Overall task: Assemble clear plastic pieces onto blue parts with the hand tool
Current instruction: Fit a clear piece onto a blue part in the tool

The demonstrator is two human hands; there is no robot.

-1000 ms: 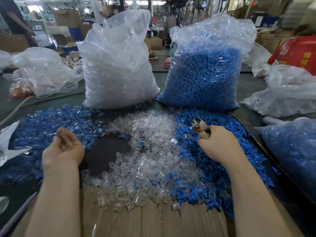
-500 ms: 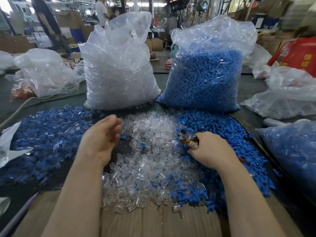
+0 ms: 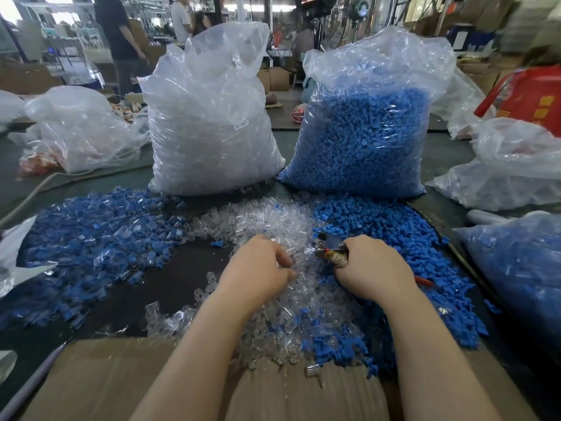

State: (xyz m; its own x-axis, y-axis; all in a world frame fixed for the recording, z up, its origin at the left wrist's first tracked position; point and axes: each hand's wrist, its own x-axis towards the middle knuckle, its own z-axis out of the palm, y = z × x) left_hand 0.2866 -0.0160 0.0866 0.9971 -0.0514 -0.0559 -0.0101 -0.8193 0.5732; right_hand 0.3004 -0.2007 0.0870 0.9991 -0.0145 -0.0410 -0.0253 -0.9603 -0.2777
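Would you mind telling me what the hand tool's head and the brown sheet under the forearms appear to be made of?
The hand tool gripped by the right hand has a head that looks like bare metal: grey with dull glints. The brown sheet looks like matte corrugated cardboard; faint ribbing shows.

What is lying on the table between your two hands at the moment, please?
In the head view, only loose clear plastic pieces from the middle pile lie between the left hand and the right hand, which grips the hand tool.
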